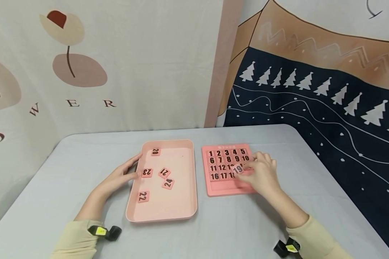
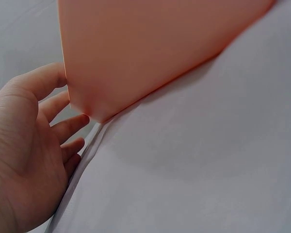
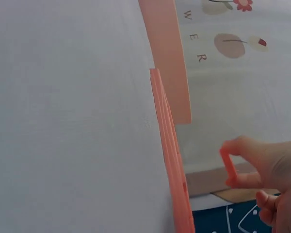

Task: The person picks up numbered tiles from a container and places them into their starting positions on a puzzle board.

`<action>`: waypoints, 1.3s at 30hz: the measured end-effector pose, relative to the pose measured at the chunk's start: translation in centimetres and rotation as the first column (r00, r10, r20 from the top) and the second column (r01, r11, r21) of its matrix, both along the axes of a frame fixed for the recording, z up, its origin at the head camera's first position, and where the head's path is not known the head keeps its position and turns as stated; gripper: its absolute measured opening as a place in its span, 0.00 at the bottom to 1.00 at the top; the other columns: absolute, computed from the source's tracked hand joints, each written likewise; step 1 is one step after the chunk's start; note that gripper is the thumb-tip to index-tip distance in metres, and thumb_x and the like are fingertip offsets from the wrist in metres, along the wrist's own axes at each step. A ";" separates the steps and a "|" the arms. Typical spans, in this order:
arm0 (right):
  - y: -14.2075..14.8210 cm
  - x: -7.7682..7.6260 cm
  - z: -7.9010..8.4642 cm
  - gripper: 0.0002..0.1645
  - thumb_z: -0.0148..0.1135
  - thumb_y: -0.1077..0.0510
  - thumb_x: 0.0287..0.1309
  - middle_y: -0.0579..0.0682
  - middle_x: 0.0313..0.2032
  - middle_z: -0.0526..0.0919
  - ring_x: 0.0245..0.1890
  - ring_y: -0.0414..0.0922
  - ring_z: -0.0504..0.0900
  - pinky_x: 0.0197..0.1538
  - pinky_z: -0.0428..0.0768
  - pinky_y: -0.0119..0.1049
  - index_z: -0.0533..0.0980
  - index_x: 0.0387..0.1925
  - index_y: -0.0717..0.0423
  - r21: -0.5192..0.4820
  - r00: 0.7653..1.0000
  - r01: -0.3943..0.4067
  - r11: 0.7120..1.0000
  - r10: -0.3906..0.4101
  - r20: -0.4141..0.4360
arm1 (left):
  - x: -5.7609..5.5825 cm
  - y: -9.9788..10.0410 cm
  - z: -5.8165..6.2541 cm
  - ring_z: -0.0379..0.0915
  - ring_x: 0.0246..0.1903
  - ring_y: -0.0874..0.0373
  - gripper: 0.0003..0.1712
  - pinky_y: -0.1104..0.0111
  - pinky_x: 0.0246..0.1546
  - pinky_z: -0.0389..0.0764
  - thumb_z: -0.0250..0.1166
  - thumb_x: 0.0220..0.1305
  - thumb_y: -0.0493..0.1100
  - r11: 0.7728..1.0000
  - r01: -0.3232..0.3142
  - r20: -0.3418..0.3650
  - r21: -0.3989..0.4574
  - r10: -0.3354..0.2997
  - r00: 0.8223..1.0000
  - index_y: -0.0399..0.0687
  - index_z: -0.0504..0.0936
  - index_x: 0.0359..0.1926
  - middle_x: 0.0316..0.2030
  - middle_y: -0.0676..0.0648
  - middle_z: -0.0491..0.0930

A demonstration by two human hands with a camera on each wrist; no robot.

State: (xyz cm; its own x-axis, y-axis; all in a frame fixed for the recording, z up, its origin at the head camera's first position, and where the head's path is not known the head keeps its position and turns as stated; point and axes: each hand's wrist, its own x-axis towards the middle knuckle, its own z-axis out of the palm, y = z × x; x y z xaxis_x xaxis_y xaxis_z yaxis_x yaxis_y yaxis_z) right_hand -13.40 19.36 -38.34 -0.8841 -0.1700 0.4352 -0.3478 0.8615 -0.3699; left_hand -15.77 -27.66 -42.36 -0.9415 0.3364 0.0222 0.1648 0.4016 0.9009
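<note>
Between thumb and finger my right hand [image 1: 264, 173] pinches a pink number tile marked 19 [image 1: 237, 169], held above the pink number board [image 1: 227, 189]. In the right wrist view the tile [image 3: 228, 165] is seen edge-on, apart from the board [image 3: 170, 155]. Rows of tiles from 1 up to 18 lie in the board; a few at its right are hidden by the hand. My left hand [image 1: 118, 178] touches the left rim of the light pink tray [image 1: 181, 201] with fingers extended. Loose in the tray lie tiles 20 [image 1: 155, 151], 23 [image 1: 147, 173], 21 [image 1: 164, 172], 24 [image 1: 168, 183] and 22 [image 1: 143, 196].
A pale cloth covers the table [image 1: 214, 233]. Behind it hangs a cream curtain [image 1: 155, 72] with flower prints, and at the right a dark blue cloth [image 1: 343, 144] with white trees. The tray stands left of the board, with a gap between them.
</note>
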 end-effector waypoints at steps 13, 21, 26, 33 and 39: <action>1.3 0.0 -1.3 0.20 0.79 0.42 0.32 0.54 0.35 0.75 0.36 0.51 0.65 0.37 0.59 0.46 0.82 0.19 0.52 0.056 0.991 0.101 0.993 -0.106 0.086 | -0.2 0.1 0.0 0.36 0.71 0.40 0.44 0.43 0.67 0.42 0.62 0.63 0.41 1.000 0.005 -0.003 -0.002 -0.005 1.000 0.49 0.51 0.75 0.73 0.39 0.45; 1.3 0.1 -1.8 0.20 0.80 0.44 0.31 0.51 0.33 0.74 0.35 0.50 0.65 0.37 0.60 0.45 0.83 0.21 0.53 0.063 0.984 0.111 0.992 -0.119 0.135 | -0.1 0.1 0.0 0.37 0.71 0.40 0.44 0.44 0.67 0.42 0.63 0.63 0.41 1.000 0.011 0.004 0.006 -0.011 1.000 0.49 0.51 0.75 0.73 0.39 0.45; 1.2 -0.1 -2.2 0.19 0.79 0.43 0.33 0.51 0.33 0.73 0.35 0.51 0.65 0.37 0.60 0.45 0.83 0.20 0.53 0.075 0.983 0.109 0.991 -0.118 0.139 | 0.0 0.0 0.0 0.38 0.71 0.40 0.44 0.44 0.67 0.42 0.63 0.62 0.40 1.000 0.011 -0.001 0.008 -0.011 1.000 0.49 0.52 0.75 0.73 0.40 0.45; 1.1 -0.2 -2.4 0.17 0.79 0.45 0.36 0.50 0.32 0.72 0.35 0.51 0.65 0.37 0.61 0.45 0.83 0.20 0.52 0.099 0.986 0.099 0.990 -0.111 0.126 | 0.0 -0.1 -0.1 0.38 0.71 0.39 0.44 0.44 0.67 0.43 0.63 0.62 0.40 1.000 0.013 -0.001 0.012 -0.013 1.000 0.49 0.52 0.75 0.73 0.40 0.45; 1.0 0.0 -2.1 0.14 0.78 0.47 0.39 0.50 0.32 0.72 0.34 0.50 0.65 0.36 0.62 0.44 0.85 0.22 0.52 0.154 0.989 0.079 0.985 -0.097 0.113 | -0.1 -0.2 -0.2 0.38 0.71 0.39 0.44 0.43 0.67 0.43 0.63 0.62 0.40 1.000 0.014 0.003 0.019 -0.014 1.000 0.49 0.51 0.75 0.73 0.40 0.45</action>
State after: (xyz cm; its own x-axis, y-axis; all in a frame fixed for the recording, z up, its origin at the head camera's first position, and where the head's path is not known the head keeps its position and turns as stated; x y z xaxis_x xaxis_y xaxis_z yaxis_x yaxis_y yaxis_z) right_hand -13.44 20.33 -40.47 -0.9426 -0.1441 0.3012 -0.2293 0.9351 -0.2701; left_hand -15.83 -27.81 -42.52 -0.9367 0.3492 0.0259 0.1677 0.3825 0.9086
